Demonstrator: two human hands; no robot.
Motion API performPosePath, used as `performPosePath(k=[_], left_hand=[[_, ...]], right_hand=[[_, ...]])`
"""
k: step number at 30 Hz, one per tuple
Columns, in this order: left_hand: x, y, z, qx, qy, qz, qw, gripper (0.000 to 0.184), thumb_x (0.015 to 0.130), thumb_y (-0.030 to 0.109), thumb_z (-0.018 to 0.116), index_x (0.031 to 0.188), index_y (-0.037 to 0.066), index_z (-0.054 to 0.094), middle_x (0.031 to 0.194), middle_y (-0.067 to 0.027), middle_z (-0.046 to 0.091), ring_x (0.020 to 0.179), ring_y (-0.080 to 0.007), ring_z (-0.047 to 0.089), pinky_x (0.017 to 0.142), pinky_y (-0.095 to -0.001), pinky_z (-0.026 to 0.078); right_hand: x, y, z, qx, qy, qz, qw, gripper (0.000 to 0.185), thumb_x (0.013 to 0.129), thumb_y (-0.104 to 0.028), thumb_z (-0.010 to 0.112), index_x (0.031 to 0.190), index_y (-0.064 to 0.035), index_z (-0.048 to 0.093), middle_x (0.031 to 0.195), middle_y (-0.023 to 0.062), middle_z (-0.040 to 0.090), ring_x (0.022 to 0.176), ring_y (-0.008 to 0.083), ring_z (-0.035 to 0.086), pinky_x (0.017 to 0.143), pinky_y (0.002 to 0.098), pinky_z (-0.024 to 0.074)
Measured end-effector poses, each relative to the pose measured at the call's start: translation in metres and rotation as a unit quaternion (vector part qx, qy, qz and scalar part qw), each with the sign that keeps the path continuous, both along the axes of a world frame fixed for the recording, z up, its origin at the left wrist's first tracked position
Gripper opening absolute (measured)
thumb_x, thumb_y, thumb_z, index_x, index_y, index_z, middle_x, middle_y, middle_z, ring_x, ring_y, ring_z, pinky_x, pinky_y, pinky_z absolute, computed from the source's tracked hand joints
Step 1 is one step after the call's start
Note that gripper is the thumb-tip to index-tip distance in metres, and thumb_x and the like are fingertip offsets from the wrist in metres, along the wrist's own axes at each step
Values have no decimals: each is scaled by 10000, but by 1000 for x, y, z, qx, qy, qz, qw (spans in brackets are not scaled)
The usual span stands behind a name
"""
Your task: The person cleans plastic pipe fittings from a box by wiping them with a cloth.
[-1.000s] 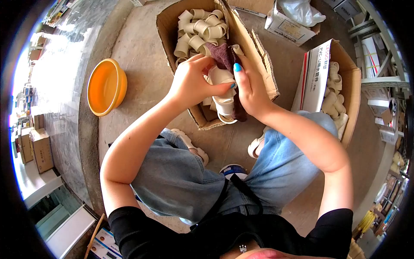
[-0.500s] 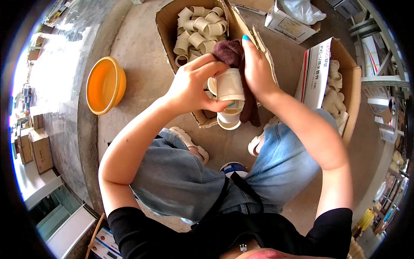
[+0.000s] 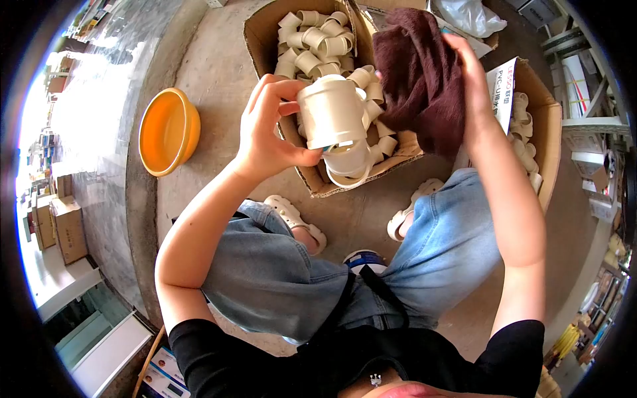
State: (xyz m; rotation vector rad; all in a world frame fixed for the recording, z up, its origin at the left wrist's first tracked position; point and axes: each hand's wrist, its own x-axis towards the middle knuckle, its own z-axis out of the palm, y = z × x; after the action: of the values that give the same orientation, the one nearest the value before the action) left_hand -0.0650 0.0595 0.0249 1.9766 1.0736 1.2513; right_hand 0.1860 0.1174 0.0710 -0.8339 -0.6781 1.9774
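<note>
My left hand (image 3: 271, 126) grips a cream plastic pipe fitting (image 3: 332, 113) by its left side, thumb below and fingers above. The fitting has a wide collar and a side branch, and it is held up over the near part of an open cardboard box (image 3: 305, 171). To its right, my right hand (image 3: 470, 89) holds a dark brown cloth (image 3: 421, 79), which hangs bunched and apart from the fitting. Most of the right fingers are hidden behind the cloth. Several smaller cream pipe fittings (image 3: 308, 63) fill the box below.
On the floor at left stands an orange basin (image 3: 170, 132). A second cardboard box (image 3: 547, 142) with more cream fittings is at right, near my knee. Behind it lies a clear plastic bag (image 3: 471, 16). Metal shelving (image 3: 594, 126) lines the right edge.
The cloth has come away from the fitting and moved up and right with my right hand. My left hand has turned the fitting and brought it slightly left.
</note>
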Motion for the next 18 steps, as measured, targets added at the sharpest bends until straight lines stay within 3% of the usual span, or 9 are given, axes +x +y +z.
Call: performPosePath(k=[2, 5, 6, 8, 10, 13, 14, 17, 18], left_hand=[[-1, 1, -4, -27, -35, -9, 999, 640, 536, 132, 804, 1081, 39, 482, 1023, -81, 463, 961, -183, 521, 834, -330, 510], [0, 2, -4, -35, -23, -18, 999, 644, 549, 105, 804, 1092, 40, 464, 1036, -81, 446, 990, -186, 508, 850, -333, 502], [2, 2, -5, -33, -15, -20, 999, 641, 550, 93, 802, 1091, 39, 462, 1038, -81, 446, 990, -186, 508, 850, -333, 503], [5, 2, -4, -31, 7, -15, 999, 630, 554, 80, 798, 1085, 39, 460, 1038, -81, 444, 990, -187, 508, 847, -331, 505], [10, 3, -3, -42, 3, 7, 999, 616, 558, 116, 807, 1068, 36, 470, 1011, -78, 453, 968, -182, 516, 823, -316, 513], [13, 4, -1, -42, 22, 25, 999, 601, 563, 151, 815, 1047, 24, 482, 980, -69, 465, 925, -175, 529, 764, -305, 526], [15, 3, 0, -39, 29, 29, 998, 596, 565, 160, 816, 1040, 20, 486, 973, -66, 469, 909, -173, 534, 743, -303, 529], [27, -4, 0, -56, -21, 68, 996, 601, 560, 192, 830, 1033, 15, 503, 938, -62, 492, 851, -174, 548, 684, -288, 529], [29, -7, 8, -15, 69, 69, 995, 604, 555, 209, 838, 1031, 17, 519, 918, -71, 511, 817, -189, 557, 661, -278, 530]], right_hand=[[-7, -11, -4, 5, -37, -33, 999, 409, 921, -323, 383, 1104, -12, 577, 1032, 132, 639, 914, 205, 634, 853, 368, 506], [-30, -33, -12, 142, -91, -82, 982, 357, 936, -323, 457, 1039, -16, 605, 963, 40, 631, 853, 89, 572, 802, 241, 446], [-36, -40, -11, 228, -139, -65, 961, 395, 947, -353, 446, 1049, 3, 581, 996, 21, 609, 888, 79, 529, 839, 248, 413], [-36, -49, -19, 398, -285, -11, 872, 449, 956, -318, 409, 1194, 54, 488, 1153, 158, 537, 1085, 231, 495, 949, 318, 363], [-40, -51, -26, 559, -312, -26, 768, 464, 950, -254, 402, 1315, 33, 393, 1277, 263, 404, 1232, 369, 382, 1024, 354, 298], [-42, -52, -33, 595, -344, -12, 726, 447, 949, -252, 406, 1324, -9, 404, 1277, 253, 410, 1213, 384, 394, 1032, 349, 284], [-43, -49, -37, 594, -327, -27, 735, 424, 964, -268, 382, 1314, -29, 409, 1251, 220, 445, 1198, 324, 425, 1017, 337, 302], [-52, -42, -39, 433, -215, -19, 875, 399, 973, -294, 373, 1269, -32, 430, 1207, 155, 489, 1135, 234, 473, 961, 314, 359], [-54, -40, -41, 316, -150, -14, 937, 369, 975, -296, 360, 1217, -35, 458, 1143, 108, 514, 1053, 189, 494, 921, 290, 377]])
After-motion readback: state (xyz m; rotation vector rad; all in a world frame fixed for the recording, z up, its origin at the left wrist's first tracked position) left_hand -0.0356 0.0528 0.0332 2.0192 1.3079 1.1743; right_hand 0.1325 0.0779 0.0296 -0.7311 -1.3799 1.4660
